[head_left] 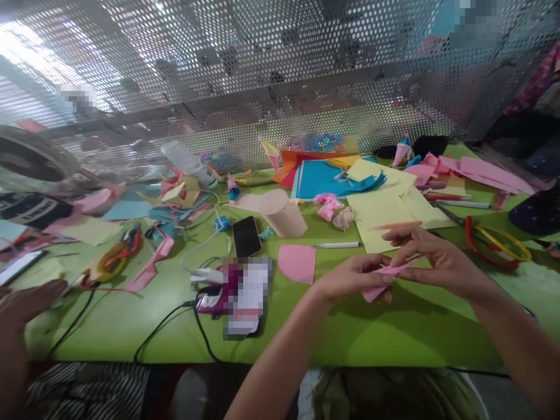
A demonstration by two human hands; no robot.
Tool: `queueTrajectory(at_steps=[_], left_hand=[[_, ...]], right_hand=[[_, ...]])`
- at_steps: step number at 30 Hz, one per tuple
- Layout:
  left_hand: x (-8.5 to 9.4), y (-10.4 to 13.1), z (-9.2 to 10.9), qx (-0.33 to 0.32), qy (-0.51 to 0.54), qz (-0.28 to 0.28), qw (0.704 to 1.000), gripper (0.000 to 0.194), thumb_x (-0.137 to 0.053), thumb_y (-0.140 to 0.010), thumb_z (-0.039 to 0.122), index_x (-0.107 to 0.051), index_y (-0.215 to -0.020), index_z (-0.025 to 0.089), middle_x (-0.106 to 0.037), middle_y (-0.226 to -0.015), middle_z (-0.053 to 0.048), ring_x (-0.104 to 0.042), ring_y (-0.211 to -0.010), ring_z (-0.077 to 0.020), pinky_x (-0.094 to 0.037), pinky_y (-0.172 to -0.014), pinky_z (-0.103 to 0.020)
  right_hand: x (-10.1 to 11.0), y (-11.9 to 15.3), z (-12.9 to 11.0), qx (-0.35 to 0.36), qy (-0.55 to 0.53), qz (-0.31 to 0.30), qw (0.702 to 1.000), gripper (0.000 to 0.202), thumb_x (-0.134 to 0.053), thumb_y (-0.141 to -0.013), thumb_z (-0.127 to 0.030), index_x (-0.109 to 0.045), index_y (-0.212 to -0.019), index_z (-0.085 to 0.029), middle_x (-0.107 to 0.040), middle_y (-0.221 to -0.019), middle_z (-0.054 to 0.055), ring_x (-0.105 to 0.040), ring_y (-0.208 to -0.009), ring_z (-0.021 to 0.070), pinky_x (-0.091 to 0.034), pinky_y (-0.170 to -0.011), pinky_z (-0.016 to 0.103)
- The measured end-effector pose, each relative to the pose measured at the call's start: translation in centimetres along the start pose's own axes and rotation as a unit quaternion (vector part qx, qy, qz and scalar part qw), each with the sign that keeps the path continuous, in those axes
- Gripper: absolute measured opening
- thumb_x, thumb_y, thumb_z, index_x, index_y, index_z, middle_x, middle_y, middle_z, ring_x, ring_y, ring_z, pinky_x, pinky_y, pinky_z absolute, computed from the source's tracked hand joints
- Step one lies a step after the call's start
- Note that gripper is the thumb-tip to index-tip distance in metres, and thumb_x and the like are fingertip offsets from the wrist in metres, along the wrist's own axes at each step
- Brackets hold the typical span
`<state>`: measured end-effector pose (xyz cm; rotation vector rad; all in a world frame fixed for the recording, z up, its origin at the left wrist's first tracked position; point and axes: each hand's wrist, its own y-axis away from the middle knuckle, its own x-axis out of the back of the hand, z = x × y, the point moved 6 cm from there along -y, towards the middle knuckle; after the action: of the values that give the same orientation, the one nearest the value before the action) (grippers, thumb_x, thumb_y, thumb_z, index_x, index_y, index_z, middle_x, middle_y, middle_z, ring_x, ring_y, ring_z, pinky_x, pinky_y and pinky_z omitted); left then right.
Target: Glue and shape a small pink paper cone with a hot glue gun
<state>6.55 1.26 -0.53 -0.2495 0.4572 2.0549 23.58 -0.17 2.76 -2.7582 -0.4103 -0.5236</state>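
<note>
- Left hand [354,279] and right hand [431,256] meeting over green table [394,332], right of centre, just above its surface.
- Both pinching one small pink paper piece [385,277]; thumb + forefingers of each pressed together on it, other fingers curled loosely. Piece folded/rolled narrow, lower end hanging below left fingers.
- Pink paper cutout [297,262] flat on table at 9 o'clock of left hand, near, not touching.
- White pen [336,245] at 11 o'clock of left hand, lying crosswise.
- Yellow paper sheets [389,204] at 12 o'clock of hands; orange pencil [398,224] on them, just beyond right fingertips.
- Red and yellow scissors [496,242] at 3 o'clock of right hand, near.
- Beige paper roll [282,216] at 10 o'clock, on its side; black phone [246,236] just beside it to the left.
- Crumpled pink paper scraps [330,205] between roll and yellow sheets.
- Blue paper stack [328,178] w/ orange sheets under it, farther out at 11 o'clock.
- Pink paper strips [485,172] at 1 o'clock, far right edge of table.
- Purple-white glue gun [210,294] w/ black cable at 9 o'clock, well apart from hands; blurred patch beside it, cannot tell what.
- Another pair of scissors [116,256], yellow/red handles, far left amid paper bits.
- Another person's hand [24,303] at far left edge, lying flat near table rim.
- Perforated metal screen [280,76] standing behind table at 12 o'clock.
</note>
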Motion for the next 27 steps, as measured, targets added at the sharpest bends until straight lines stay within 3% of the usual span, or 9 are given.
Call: queueTrajectory(at_steps=[20, 23, 27], left_hand=[[0.3, 0.0, -0.3, 0.001, -0.001, 0.001, 1.0, 0.06, -0.087, -0.081, 0.057, -0.067, -0.118, 0.014, -0.072, -0.085, -0.006, -0.069, -0.074, -0.0155, -0.05, -0.067, -0.025], [0.2, 0.1, 0.0, -0.009, -0.005, 0.003, 1.0, 0.065, -0.088, -0.081, 0.057, -0.066, -0.125, 0.014, -0.071, -0.087, -0.005, -0.069, -0.075, -0.0158, -0.05, -0.068, -0.025], [0.2, 0.1, 0.3, -0.017, -0.02, 0.003, 1.0, 0.063, -0.085, -0.083, 0.058, -0.068, -0.123, 0.013, -0.071, -0.087, -0.006, -0.067, -0.075, -0.015, -0.049, -0.066, -0.024]], right_hand=[[0.3, -0.1, -0.4, 0.007, 0.015, -0.002, 1.0, 0.015, -0.083, -0.088, -0.041, -0.081, -0.1, -0.033, -0.067, -0.135, 0.007, -0.054, -0.144, 0.0324, -0.051, -0.113, 0.047], [0.9, -0.1, -0.4, 0.011, 0.018, 0.017, 1.0, 0.02, -0.084, -0.087, -0.043, -0.08, -0.105, -0.034, -0.067, -0.139, 0.006, -0.057, -0.14, 0.033, -0.048, -0.116, 0.051], [1.4, 0.0, -0.2, 0.012, 0.025, 0.033, 0.999, 0.015, -0.083, -0.088, -0.045, -0.079, -0.096, -0.033, -0.067, -0.14, 0.005, -0.059, -0.138, 0.0334, -0.045, -0.117, 0.055]])
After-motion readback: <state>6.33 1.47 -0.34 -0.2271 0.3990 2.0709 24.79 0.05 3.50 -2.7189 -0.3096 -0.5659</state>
